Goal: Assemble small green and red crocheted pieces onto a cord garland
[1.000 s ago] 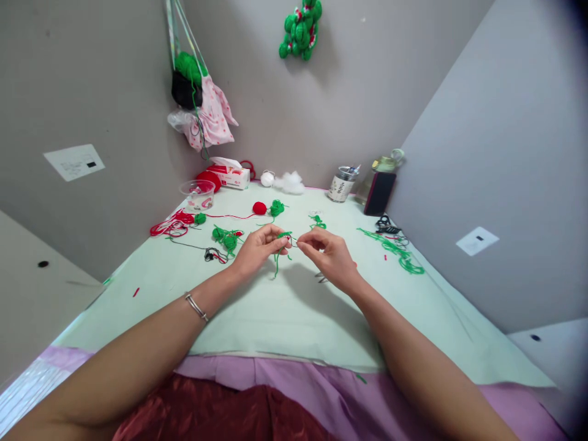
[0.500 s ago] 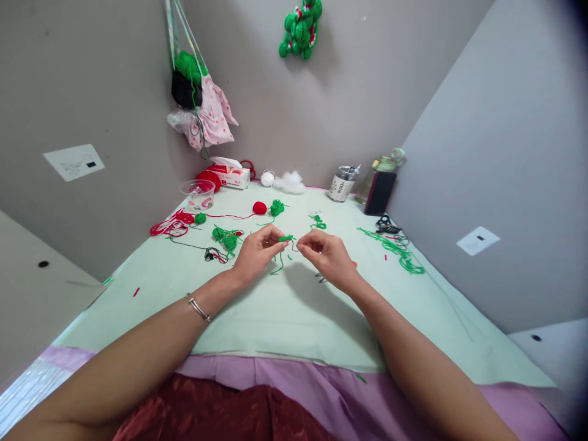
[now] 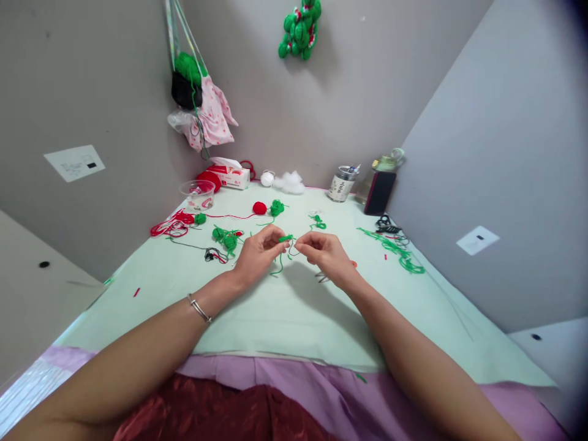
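A small green yarn piece (image 3: 285,237) is pinched between the thumb and fingers of my left hand (image 3: 260,254), with a green tail hanging under it. A thin dark thread (image 3: 293,250) runs from this piece to my right hand (image 3: 325,252), whose thumb and forefinger are pressed together on its end. Both hands are held above the pale green tabletop, close together but apart. Partly hidden by my right hand, scissors (image 3: 322,277) with orange handles lie on the table.
Left are green yarn bundles (image 3: 225,239), red yarn (image 3: 174,223) and a clear tub (image 3: 197,197). Behind stand a tissue box (image 3: 236,177), white stuffing (image 3: 290,182), a pen can (image 3: 340,185) and a dark phone (image 3: 380,193). Green strands (image 3: 399,254) lie right.
My right hand has moved slightly left, closer to the green piece and my left hand. My left hand has barely moved.
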`<state>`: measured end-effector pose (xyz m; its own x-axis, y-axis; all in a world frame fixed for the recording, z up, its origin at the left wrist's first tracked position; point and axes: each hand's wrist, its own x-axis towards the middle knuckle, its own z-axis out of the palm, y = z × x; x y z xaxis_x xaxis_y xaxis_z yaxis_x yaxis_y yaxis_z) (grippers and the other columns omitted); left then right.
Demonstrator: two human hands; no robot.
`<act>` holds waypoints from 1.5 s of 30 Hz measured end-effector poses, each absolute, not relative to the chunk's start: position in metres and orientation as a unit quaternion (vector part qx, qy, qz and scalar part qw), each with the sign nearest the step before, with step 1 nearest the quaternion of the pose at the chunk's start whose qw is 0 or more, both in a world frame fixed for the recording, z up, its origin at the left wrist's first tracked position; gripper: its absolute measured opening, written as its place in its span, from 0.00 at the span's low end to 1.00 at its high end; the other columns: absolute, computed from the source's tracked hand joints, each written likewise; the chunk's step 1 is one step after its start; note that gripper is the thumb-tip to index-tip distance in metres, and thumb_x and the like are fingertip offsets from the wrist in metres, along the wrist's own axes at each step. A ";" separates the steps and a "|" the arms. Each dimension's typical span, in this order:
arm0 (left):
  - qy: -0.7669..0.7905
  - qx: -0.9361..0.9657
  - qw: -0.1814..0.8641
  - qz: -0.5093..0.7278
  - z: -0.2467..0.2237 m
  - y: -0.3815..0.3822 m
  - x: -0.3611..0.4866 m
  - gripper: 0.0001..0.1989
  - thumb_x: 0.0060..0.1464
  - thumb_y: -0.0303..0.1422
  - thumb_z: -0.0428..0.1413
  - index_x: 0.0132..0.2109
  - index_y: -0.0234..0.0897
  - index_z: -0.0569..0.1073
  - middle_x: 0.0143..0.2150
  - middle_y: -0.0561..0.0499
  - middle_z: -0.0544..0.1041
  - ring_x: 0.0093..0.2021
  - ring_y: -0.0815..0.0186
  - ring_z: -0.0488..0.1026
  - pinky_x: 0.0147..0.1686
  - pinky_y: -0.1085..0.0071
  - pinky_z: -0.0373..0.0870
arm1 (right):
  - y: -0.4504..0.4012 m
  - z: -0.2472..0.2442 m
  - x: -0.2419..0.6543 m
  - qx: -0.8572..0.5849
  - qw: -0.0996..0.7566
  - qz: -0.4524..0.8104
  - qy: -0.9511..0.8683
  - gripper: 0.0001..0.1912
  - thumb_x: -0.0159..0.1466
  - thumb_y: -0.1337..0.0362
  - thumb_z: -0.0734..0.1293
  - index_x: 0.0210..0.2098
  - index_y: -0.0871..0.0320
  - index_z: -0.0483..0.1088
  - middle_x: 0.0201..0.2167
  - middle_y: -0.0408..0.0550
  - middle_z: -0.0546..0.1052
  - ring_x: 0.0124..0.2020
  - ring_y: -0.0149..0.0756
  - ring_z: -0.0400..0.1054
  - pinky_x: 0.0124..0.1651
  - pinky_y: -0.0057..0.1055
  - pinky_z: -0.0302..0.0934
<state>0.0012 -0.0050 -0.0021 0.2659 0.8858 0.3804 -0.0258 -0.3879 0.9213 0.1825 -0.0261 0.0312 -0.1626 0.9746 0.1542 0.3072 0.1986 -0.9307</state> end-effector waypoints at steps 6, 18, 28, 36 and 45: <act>0.308 0.676 0.394 0.541 -0.001 -0.007 0.001 0.07 0.57 0.35 0.60 0.37 0.38 0.70 0.35 0.54 0.72 0.38 0.68 0.73 0.43 0.71 0.69 | -0.024 0.023 0.181 -0.460 0.459 0.417 -0.636 0.10 0.59 0.57 0.70 0.31 0.58 0.74 0.22 0.39 0.67 0.23 0.28 0.55 0.27 0.29 0.50; 0.242 0.495 0.692 0.466 0.013 0.002 -0.005 0.12 0.51 0.35 0.66 0.39 0.35 0.73 0.37 0.53 0.74 0.36 0.69 0.76 0.49 0.63 0.71 | -0.023 0.019 0.181 -0.443 0.509 0.296 -0.676 0.06 0.61 0.62 0.70 0.31 0.57 0.76 0.29 0.44 0.73 0.27 0.29 0.59 0.31 0.30 0.54; 0.266 0.520 0.669 0.459 0.013 -0.004 -0.002 0.12 0.48 0.34 0.67 0.37 0.35 0.74 0.35 0.53 0.75 0.35 0.68 0.75 0.44 0.66 0.69 | -0.017 0.013 0.183 -0.449 0.483 0.340 -0.671 0.07 0.61 0.60 0.70 0.31 0.57 0.76 0.26 0.42 0.72 0.24 0.28 0.64 0.28 0.28 0.57; 0.275 0.552 0.630 0.472 0.007 0.001 -0.003 0.09 0.49 0.33 0.65 0.38 0.37 0.75 0.35 0.54 0.74 0.37 0.69 0.71 0.43 0.69 0.66 | -0.018 0.015 0.184 -0.460 0.465 0.360 -0.665 0.07 0.61 0.60 0.70 0.33 0.58 0.75 0.26 0.42 0.74 0.26 0.31 0.68 0.32 0.29 0.63; 0.329 0.563 0.609 0.452 0.004 0.000 0.001 0.11 0.47 0.31 0.63 0.38 0.36 0.71 0.32 0.54 0.74 0.33 0.69 0.73 0.37 0.70 0.66 | -0.031 0.014 0.180 -0.418 0.423 0.211 -0.776 0.04 0.68 0.63 0.64 0.40 0.54 0.70 0.33 0.45 0.76 0.35 0.35 0.72 0.39 0.31 0.64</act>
